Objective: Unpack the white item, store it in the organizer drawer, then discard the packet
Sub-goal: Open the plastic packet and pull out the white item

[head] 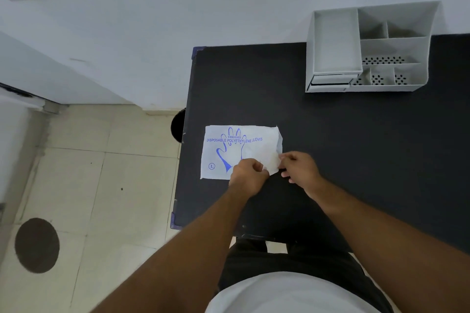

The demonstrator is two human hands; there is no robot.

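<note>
Hands first, two of them, bare, working at the near right corner of the packet (236,152). Left hand (248,173) is pinched shut on that packet's lower edge; right hand (300,169) pinches the same corner from the other side, thumb and forefinger closed on the thin crinkled film there. One flat white plastic packet, rectangular, printed in blue with a glove outline and the words "disposable polyethylene gloves", an "L" in a circle at its lower left. It lies on the matte black table (356,134), close to the table's left edge; its right corner is lifted and rumpled where the fingers meet. Whether the white item is coming out yet, I cannot tell. Beyond the packet and well off to its right, against the pale wall, sits one grey plastic organizer (368,48): a long tray section on its left, several open compartments beside it, some with perforated floors, all looking bare. One drawer (328,82) sits low at its front left.
</note>
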